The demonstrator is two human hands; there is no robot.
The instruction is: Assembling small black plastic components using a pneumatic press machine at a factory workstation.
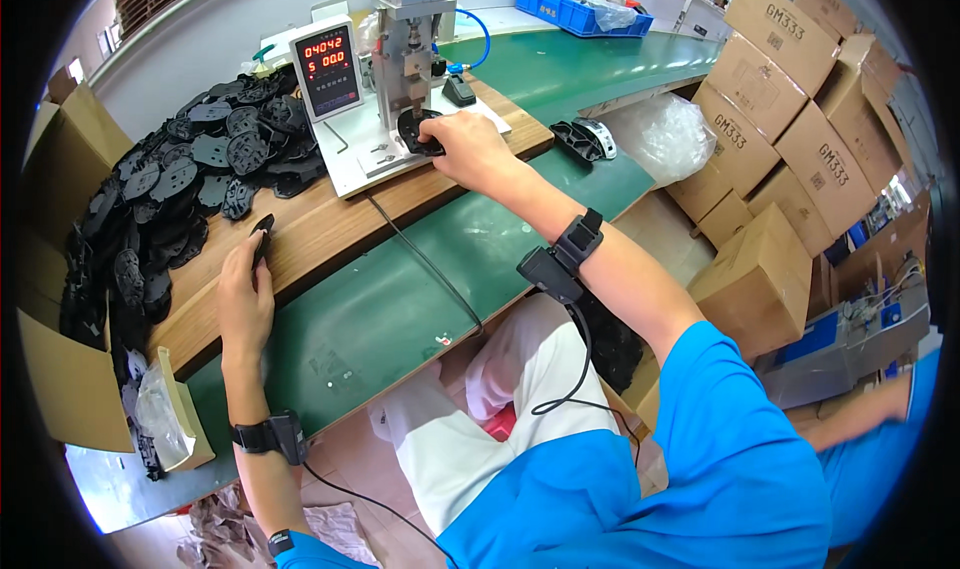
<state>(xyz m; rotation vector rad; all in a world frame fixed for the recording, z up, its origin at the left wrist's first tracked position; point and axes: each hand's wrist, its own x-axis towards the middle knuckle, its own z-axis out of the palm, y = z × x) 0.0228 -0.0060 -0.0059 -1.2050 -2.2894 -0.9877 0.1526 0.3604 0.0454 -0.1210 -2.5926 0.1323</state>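
Black plastic parts (210, 151) lie in a loose, overlapping heap at the left of the wooden board (225, 274) on the green counter (400, 299); they look thin, light and fairly stiff, with smooth faces that may slide over one another, so lifting one by its rim seems surest. Just right of the heap's near side, the left hand (245, 297) is raised with a single part (262, 235) pinched between thumb and fingers, seen nearly edge-on; a light squeeze should be enough, as its slim edge could chip or bend under force. Further right, on the white base (350, 172) of the press (407, 69), sits another part (413, 141), directly below the tool. There the right hand (470, 152) has its fingers drawn together on the part's right edge, the rest of the hand off to the side. That outer edge looks the best hold, leaving the middle uncovered; the exact finger contact underneath cannot be told.
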